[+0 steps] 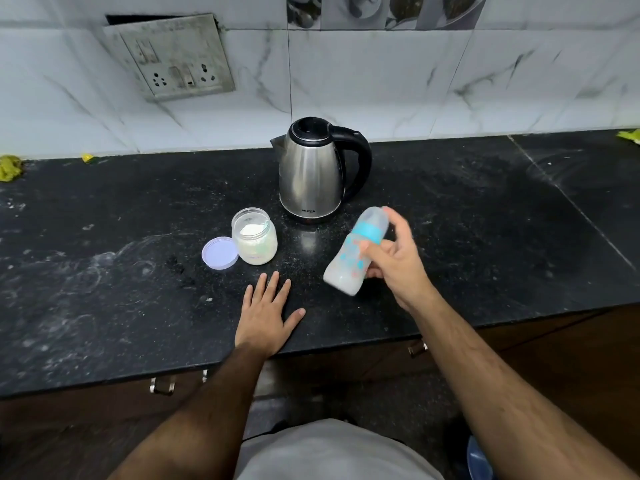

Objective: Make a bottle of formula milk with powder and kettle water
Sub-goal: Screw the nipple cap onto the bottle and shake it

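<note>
My right hand (pixel 394 261) grips a baby bottle (pixel 349 261) with a blue collar and clear cap, tilted above the black counter (pixel 138 271), cap end up and away from me. White milky liquid sits in its lower end. My left hand (pixel 268 313) lies flat on the counter with fingers spread, holding nothing. A steel kettle (pixel 311 174) with a black handle stands behind, lid shut. Left of it an uncapped clear jar (pixel 254 237) holds white powder, and its lilac lid (pixel 220 253) lies beside it.
A socket panel (pixel 173 60) is set in the tiled wall behind. Yellow-green scraps lie at the far left (pixel 8 168) and far right (pixel 628 136) of the counter. White dust is smeared over the counter. Cabinet handles (pixel 162 386) show below the front edge.
</note>
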The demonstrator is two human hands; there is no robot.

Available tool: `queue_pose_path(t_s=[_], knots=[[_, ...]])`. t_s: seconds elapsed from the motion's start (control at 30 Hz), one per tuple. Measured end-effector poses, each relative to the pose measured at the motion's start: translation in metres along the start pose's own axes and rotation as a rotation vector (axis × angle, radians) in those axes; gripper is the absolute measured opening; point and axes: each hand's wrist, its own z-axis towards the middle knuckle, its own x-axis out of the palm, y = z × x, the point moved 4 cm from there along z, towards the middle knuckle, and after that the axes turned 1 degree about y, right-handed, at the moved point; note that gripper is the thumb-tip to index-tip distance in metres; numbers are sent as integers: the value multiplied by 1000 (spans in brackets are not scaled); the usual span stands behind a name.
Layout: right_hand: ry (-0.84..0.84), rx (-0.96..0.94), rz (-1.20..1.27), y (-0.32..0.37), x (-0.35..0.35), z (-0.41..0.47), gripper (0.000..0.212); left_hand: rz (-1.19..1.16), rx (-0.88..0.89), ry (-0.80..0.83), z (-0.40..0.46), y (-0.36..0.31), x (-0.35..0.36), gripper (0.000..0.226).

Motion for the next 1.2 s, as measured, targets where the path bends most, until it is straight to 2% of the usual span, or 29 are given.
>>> queue_pose_path(t_s=[0.1, 0.27, 0.4, 0.53, 0.67, 0.7, 0.8, 0.83, 0.97, 1.1, 1.13, 1.2], knots=[[-132, -42, 116, 1, -12, 5, 68, 4, 1, 3, 0, -1, -1, 88], [-31, -28, 15, 2, -4, -1, 71, 13, 0, 11, -2, -1, 0, 89], [-199, -48, 137, 5, -16, 8, 66, -5, 5, 4, 0, -1, -1, 89], [-37, -19, 34, 1, -4, 2, 69, 5, 1, 4, -1, 0, 0, 89], [-203, -39, 137, 4, -15, 7, 69, -8, 8, 0, -1, -2, -1, 89], [-204, -35, 147, 6, -15, 8, 68, -6, 12, 2, 1, -3, -1, 89], [-41, -27, 33, 8, -5, 6, 68, 1, 10, -3, 1, -2, -2, 88], [-35, -30, 28, 9, -3, 5, 68, 3, 9, -6, 0, -1, -2, 88], [-213, -38, 150, 13, -16, 12, 67, 4, 12, -6, 1, -2, -2, 88], [11, 7, -21, 11, -2, 3, 68, 3, 8, -9, 0, -1, -1, 88], [16, 5, -21, 10, 0, 1, 69, 3, 7, -9, -1, -1, 0, 88], [-87, -20, 71, 10, -6, 5, 68, -1, 8, -9, -2, 0, 1, 88]])
